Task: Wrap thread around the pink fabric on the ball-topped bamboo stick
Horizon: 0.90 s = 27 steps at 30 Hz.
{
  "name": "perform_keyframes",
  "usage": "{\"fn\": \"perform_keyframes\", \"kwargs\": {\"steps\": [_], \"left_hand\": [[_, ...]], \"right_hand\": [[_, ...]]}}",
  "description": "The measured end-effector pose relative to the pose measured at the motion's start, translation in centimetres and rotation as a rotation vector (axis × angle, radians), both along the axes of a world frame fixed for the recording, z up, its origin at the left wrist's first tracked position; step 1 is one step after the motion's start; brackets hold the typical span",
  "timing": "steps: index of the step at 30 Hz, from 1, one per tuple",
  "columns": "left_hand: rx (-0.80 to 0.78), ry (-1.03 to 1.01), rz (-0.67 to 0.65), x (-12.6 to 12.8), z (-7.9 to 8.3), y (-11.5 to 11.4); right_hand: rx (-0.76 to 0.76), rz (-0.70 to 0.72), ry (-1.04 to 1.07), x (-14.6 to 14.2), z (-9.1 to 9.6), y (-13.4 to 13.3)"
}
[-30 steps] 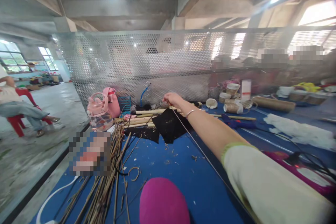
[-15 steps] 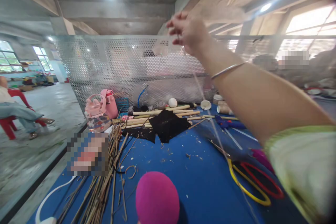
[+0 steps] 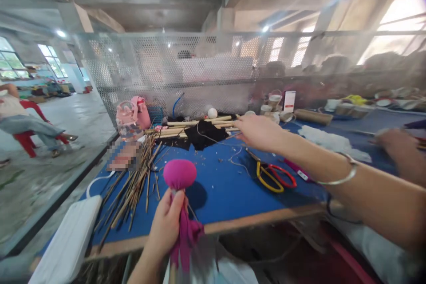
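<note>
Down comes the right hand (image 3: 258,131) to just beyond the scissors (image 3: 258,169); with its fingertips obscured, I can't tell what they hold. Thread (image 3: 240,165) now lies slack across the desk (image 3: 226,197), tension apparently off; left hand (image 3: 169,217) grips the pink ball (image 3: 179,174) by its neck, near side.

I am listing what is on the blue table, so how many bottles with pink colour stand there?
2: the clear-bodied bottle near the far left corner of the blue table, and the pink-bodied bottle just behind it, to its right. Others may be hidden.
</note>
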State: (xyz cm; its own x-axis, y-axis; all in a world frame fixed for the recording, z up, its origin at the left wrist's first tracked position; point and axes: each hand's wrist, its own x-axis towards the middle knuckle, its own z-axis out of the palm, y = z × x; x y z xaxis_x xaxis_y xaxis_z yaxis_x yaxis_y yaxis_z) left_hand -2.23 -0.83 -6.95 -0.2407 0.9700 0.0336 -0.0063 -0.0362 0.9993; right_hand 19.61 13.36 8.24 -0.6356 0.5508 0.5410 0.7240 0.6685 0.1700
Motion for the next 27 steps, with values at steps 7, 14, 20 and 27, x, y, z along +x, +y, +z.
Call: {"fn": "perform_keyframes", "kwargs": {"steps": [7, 14, 20, 27], "left_hand": [[0.145, 0.321, -0.052, 3.1, 2.5, -1.4], [0.150, 0.513, -0.037, 3.8, 3.8, -2.6], [0.148, 0.282, -0.131, 3.9, 4.0, -2.7], [0.012, -0.343, -0.369, 4.8, 5.1, -3.8]], "right_hand": [[-1.437, 0.594, 0.734, -3.5, -11.6, -9.5], [-1.693, 0.589, 1.125, -4.5, -13.2, -11.1], [-1.389, 0.473, 1.236, -3.1, -11.7, -12.1], [-1.483, 0.664, 1.376, -4.0, -12.8, -11.0]]}}
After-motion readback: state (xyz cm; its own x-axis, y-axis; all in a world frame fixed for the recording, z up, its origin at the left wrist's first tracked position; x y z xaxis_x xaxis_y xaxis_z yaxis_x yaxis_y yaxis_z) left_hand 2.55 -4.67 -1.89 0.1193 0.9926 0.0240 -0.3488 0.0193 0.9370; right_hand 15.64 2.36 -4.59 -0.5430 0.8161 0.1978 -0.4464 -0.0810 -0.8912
